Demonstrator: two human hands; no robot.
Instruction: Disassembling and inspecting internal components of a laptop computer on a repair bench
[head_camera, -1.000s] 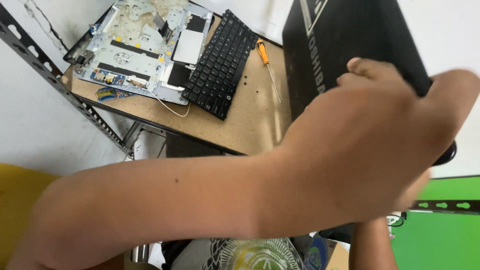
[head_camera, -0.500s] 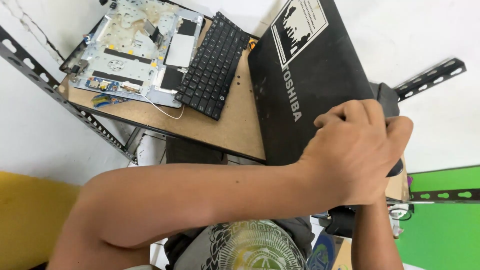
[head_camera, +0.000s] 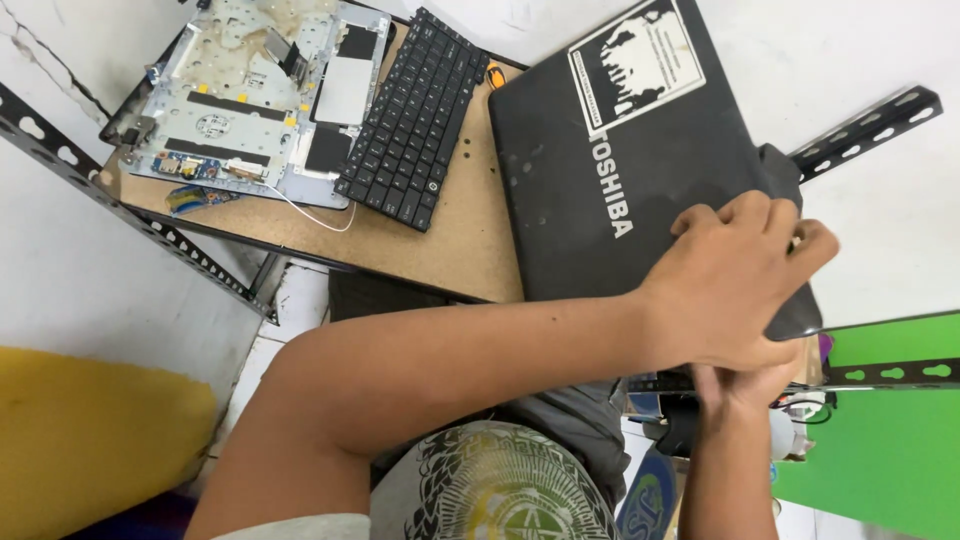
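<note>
A black laptop lid panel (head_camera: 620, 170) with a white sticker lies tilted on the brown wooden tabletop (head_camera: 470, 250). My left hand (head_camera: 735, 275) reaches across my body and grips the panel's near right corner, fingers curled over its edge. My right hand (head_camera: 735, 385) is mostly hidden under the left hand and the panel, holding that same corner from beneath. A loose black keyboard (head_camera: 410, 120) lies to the left of the panel. Further left sits an opened laptop chassis (head_camera: 260, 100) with bare metal and circuit parts.
An orange-handled screwdriver (head_camera: 494, 72) peeks out between keyboard and panel. Slotted metal shelf rails (head_camera: 150, 225) run along the table's left edge and at the right (head_camera: 865, 120). A yellow surface (head_camera: 90, 430) lies lower left, a green one (head_camera: 890, 430) lower right. Cables hang under the table.
The view has swung so the panel now appears lower and flatter on the table. My left arm has dropped from blocking the view, and the hand has slid to the panel's near right corner.
</note>
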